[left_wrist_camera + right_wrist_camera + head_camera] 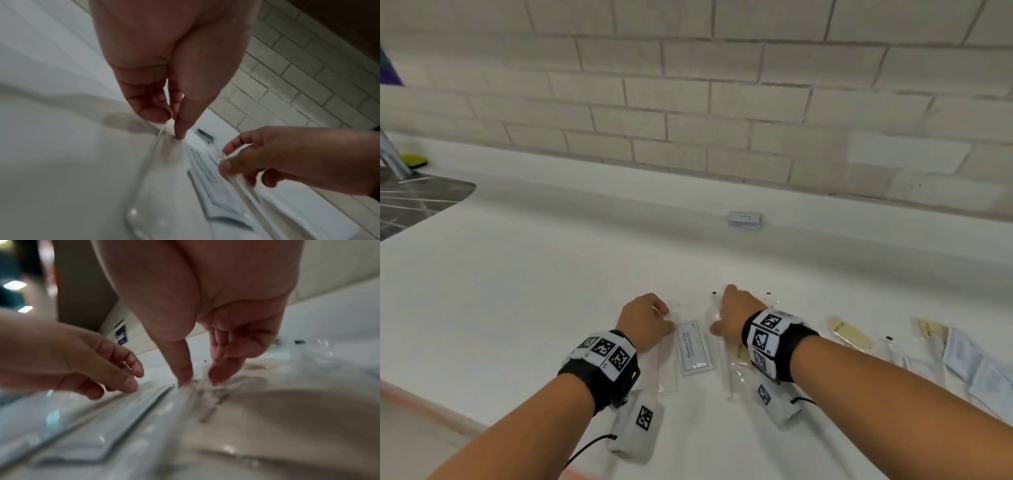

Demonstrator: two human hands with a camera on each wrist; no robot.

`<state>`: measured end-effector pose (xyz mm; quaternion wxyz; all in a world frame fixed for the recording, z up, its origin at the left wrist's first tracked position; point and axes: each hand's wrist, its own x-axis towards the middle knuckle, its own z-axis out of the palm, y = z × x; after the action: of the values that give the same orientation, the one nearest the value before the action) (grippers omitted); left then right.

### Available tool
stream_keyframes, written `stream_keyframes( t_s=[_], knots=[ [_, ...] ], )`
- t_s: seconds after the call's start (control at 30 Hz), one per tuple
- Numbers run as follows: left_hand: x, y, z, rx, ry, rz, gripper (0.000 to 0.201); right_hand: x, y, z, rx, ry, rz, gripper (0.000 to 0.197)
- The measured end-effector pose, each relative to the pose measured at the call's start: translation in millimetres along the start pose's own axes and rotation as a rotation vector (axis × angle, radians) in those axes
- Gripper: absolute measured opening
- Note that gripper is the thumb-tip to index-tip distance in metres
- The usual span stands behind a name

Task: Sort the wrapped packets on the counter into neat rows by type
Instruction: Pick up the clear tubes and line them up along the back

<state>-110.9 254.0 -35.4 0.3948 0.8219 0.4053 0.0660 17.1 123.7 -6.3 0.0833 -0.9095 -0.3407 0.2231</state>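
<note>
A white shampoo sachet lies flat on the white counter between my two hands. To its left is a clear wrapped packet. My left hand pinches that packet's far end between thumb and fingertips, lifting its edge. To the sachet's right lies a second clear packet with a pale yellow item inside. My right hand pinches its crinkled far end between thumb and fingertips. In the left wrist view the right hand shows beside the sachet.
More packets lie along the counter to the right: yellow sachets and white ones. A small stack of packets sits at the back by the tiled wall. A steel sink and yellow sponge are far left.
</note>
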Motion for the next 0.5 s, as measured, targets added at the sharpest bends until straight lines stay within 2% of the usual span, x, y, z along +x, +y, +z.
stream_keyframes(
  t_s=[0.07, 0.13, 0.2, 0.27, 0.33, 0.37, 0.43, 0.5],
  knots=[
    [-7, 11, 7, 0.001, 0.02, 0.094, 0.014, -1, 2, 0, 0.296, 0.035, 0.054, 0.058],
    [-13, 27, 15, -0.118, -0.035, 0.13, 0.031, -8, 3, -6, 0.611, 0.032, 0.026, 0.051],
    [-18, 44, 21, -0.289, -0.144, 0.098, 0.044, -16, 5, -18, 0.761, 0.001, -0.071, 0.039],
    [-20, 58, 27, -0.434, -0.216, 0.059, 0.045, -26, 13, -31, 0.823, -0.061, -0.153, 0.033],
    [-21, 68, 30, -0.514, -0.232, 0.07, 0.036, -31, 29, -41, 0.803, -0.068, -0.14, 0.03],
    [-22, 73, 31, -0.563, -0.24, 0.072, 0.031, -33, 38, -43, 0.732, 0.006, -0.091, 0.026],
    [-24, 80, 34, -0.644, -0.271, 0.047, 0.022, -37, 59, -42, 0.442, 0.19, 0.047, 0.025],
    [-26, 84, 39, -0.654, -0.31, 0.025, 0.018, -42, 73, -33, 0.189, 0.165, 0.16, 0.036]
  ],
)
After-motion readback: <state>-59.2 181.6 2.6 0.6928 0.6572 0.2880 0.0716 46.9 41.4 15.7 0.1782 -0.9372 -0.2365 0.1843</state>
